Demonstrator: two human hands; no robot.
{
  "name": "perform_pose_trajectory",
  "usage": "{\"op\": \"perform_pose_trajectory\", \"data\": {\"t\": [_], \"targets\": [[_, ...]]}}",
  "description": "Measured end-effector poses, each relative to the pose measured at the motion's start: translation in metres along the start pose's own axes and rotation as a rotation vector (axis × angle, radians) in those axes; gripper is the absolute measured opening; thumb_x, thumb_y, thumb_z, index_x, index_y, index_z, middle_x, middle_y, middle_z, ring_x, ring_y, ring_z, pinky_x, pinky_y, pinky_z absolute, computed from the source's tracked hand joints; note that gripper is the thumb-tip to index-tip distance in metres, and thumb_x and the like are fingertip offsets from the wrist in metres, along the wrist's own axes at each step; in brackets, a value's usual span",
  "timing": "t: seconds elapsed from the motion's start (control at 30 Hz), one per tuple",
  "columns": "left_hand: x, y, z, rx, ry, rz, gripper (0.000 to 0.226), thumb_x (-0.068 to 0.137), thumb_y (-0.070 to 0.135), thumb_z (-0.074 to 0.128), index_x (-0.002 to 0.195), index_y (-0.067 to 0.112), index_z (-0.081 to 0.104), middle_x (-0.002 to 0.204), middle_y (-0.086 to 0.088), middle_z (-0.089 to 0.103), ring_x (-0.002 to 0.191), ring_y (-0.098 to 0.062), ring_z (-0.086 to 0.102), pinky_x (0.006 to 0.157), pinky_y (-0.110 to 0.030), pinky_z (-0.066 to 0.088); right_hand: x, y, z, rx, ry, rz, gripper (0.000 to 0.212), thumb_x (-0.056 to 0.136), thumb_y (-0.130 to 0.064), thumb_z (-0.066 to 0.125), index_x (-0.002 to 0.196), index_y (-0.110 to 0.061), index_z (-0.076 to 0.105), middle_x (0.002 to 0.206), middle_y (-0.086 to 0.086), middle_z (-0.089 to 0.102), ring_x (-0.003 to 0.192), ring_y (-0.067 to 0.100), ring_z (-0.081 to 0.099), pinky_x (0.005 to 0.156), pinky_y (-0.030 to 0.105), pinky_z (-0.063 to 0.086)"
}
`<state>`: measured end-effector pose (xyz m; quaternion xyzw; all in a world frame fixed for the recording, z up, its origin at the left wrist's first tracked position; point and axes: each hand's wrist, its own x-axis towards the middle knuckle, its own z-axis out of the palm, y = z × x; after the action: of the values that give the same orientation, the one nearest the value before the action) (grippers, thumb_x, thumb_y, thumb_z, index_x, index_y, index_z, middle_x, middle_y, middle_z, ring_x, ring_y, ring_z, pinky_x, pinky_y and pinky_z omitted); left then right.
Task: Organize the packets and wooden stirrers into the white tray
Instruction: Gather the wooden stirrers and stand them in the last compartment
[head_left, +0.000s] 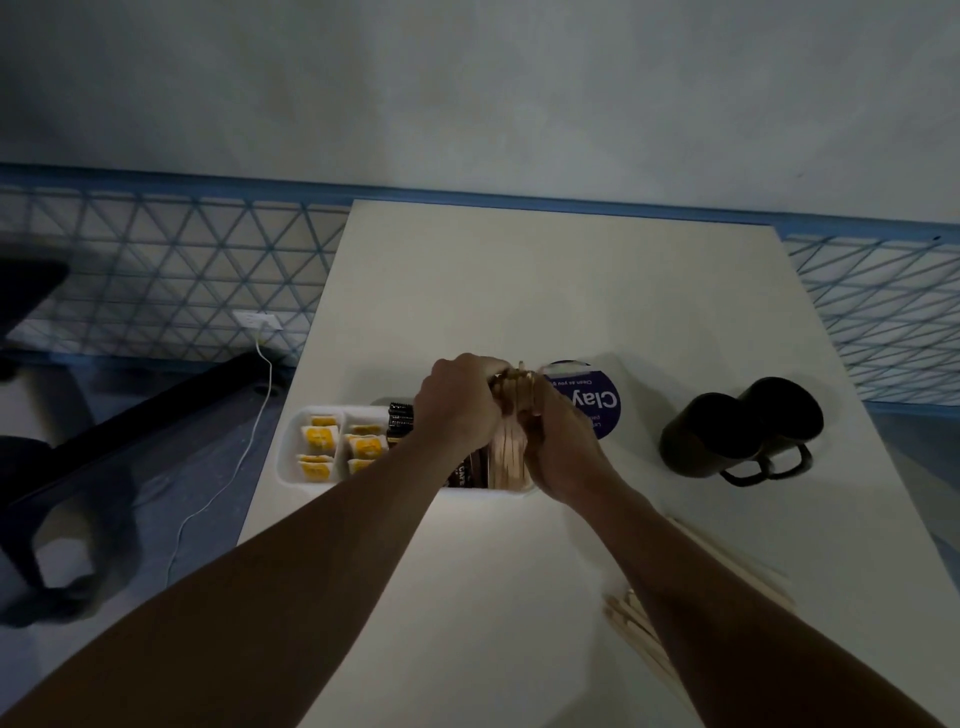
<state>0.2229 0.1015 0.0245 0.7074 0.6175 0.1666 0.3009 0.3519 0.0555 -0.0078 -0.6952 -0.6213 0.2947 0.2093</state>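
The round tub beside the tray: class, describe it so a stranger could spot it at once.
On the white table, find the white tray near the left edge. Just right of it, behind the right hand, sits a round tub. Its purple label with white lettering sets it apart from the two black mugs farther right.

Light: dim all over, white table (545, 291) brightest
Shadows: soft and faint
Edges: lines bend and stretch
Sharpness: a bit fuzzy everywhere

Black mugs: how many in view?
2. Left mug and right mug sit side by side near the right edge of the table, handles toward the camera. No others visible.
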Motion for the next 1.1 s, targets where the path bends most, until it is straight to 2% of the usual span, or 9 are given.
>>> {"op": "perform_pose_trajectory", "data": {"t": [0.1, 0.17, 0.4, 0.57, 0.7, 0.83, 0.93, 1.03, 1.1], "targets": [[0.000, 0.002, -0.001, 0.038, -0.035, -0.038, 0.058, 0.082, 0.006, 0.068, 0.133, 0.032, 0.058, 0.124, -0.004, 0.067, 0.114, -0.027, 0.061, 0.092, -0.043, 0.054, -0.003, 0.000, 0.001, -0.025, -0.035, 0.031, 0.041, 0.094, -0.003, 0.049, 0.132, -0.020, 0.050, 0.124, 0.005, 0.063, 0.118, 0.026, 0.058, 0.101, 0.050, 0.046], [0.000, 0.006, -0.002, 0.045, -0.043, -0.006, 0.066, 0.084, 0.003, 0.065, 0.141, 0.032, 0.049, 0.135, -0.003, 0.061, 0.122, -0.026, 0.056, 0.097, -0.043, 0.052, -0.004, 0.001, 0.001, -0.011, -0.049, 0.037, 0.041, 0.095, -0.003, 0.047, 0.132, -0.021, 0.051, 0.124, 0.005, 0.064, 0.119, 0.024, 0.058, 0.102, 0.049, 0.047], [-0.003, 0.015, 0.002, 0.063, -0.095, 0.065, 0.055, 0.088, 0.005, 0.057, 0.139, 0.025, 0.053, 0.136, -0.005, 0.060, 0.132, -0.026, 0.049, 0.104, -0.047, 0.046, -0.004, 0.006, -0.006, 0.017, -0.066, 0.070, 0.041, 0.098, -0.013, 0.051, 0.139, -0.011, 0.047, 0.124, 0.014, 0.062, 0.112, 0.033, 0.060, 0.096, 0.047, 0.050], [-0.003, 0.015, 0.007, 0.048, -0.033, 0.083, 0.053, 0.087, 0.004, 0.055, 0.137, 0.022, 0.056, 0.139, -0.002, 0.059, 0.131, -0.023, 0.050, 0.106, -0.044, 0.046, -0.011, 0.019, -0.009, 0.022, -0.067, 0.107, 0.041, 0.096, -0.004, 0.052, 0.137, -0.009, 0.049, 0.127, 0.008, 0.062, 0.117, 0.025, 0.060, 0.095, 0.031, 0.049], [-0.007, 0.025, 0.006, -0.043, 0.087, 0.127, 0.044, 0.090, 0.010, 0.058, 0.133, 0.020, 0.060, 0.135, -0.001, 0.061, 0.127, -0.017, 0.055, 0.105, -0.034, 0.047, -0.020, 0.028, -0.018, 0.057, -0.052, 0.161, 0.048, 0.097, -0.006, 0.051, 0.144, -0.013, 0.045, 0.135, 0.007, 0.058, 0.122, 0.025, 0.057, 0.100, 0.031, 0.047], [-0.016, 0.042, 0.009, -0.101, 0.158, 0.186, 0.033, 0.090, 0.014, 0.063, 0.123, 0.017, 0.067, 0.121, 0.001, 0.069, 0.110, -0.012, 0.064, 0.086, -0.015, 0.047, -0.033, 0.043, -0.029, 0.040, 0.020, 0.158, 0.043, 0.096, -0.010, 0.056, 0.139, -0.012, 0.053, 0.132, 0.009, 0.062, 0.120, 0.027, 0.059, 0.100, 0.035, 0.050], [-0.027, 0.056, 0.018, -0.169, 0.112, 0.220, 0.021, 0.090, 0.016, 0.065, 0.109, 0.017, 0.073, 0.103, 0.005, 0.074, 0.084, -0.004, 0.064, 0.070, -0.002, 0.044, -0.044, 0.057, -0.036, 0.056, 0.049, 0.189, 0.036, 0.096, -0.013, 0.058, 0.132, -0.014, 0.060, 0.127, 0.008, 0.065, 0.117, 0.026, 0.062, 0.100, 0.038, 0.051], [-0.039, 0.067, 0.035, -0.210, 0.025, 0.233, 0.016, 0.087, 0.014, 0.068, 0.102, 0.016, 0.076, 0.097, 0.002, 0.076, 0.082, -0.004, 0.065, 0.078, -0.008, 0.049, -0.056, 0.069, -0.044, 0.058, 0.067, 0.208, 0.033, 0.096, -0.013, 0.058, 0.129, -0.016, 0.063, 0.125, 0.003, 0.067, 0.112, 0.018, 0.064, 0.096, 0.029, 0.050], [-0.049, 0.073, 0.048, -0.178, -0.041, 0.252, 0.016, 0.087, 0.012, 0.068, 0.101, 0.014, 0.076, 0.096, 0.001, 0.076, 0.080, -0.002, 0.061, 0.072, 0.001, 0.040, -0.066, 0.078, -0.048, 0.054, 0.072, 0.224, 0.033, 0.096, -0.012, 0.058, 0.128, -0.018, 0.064, 0.124, 0.000, 0.068, 0.108, 0.014, 0.064, 0.092, 0.027, 0.050]]}}
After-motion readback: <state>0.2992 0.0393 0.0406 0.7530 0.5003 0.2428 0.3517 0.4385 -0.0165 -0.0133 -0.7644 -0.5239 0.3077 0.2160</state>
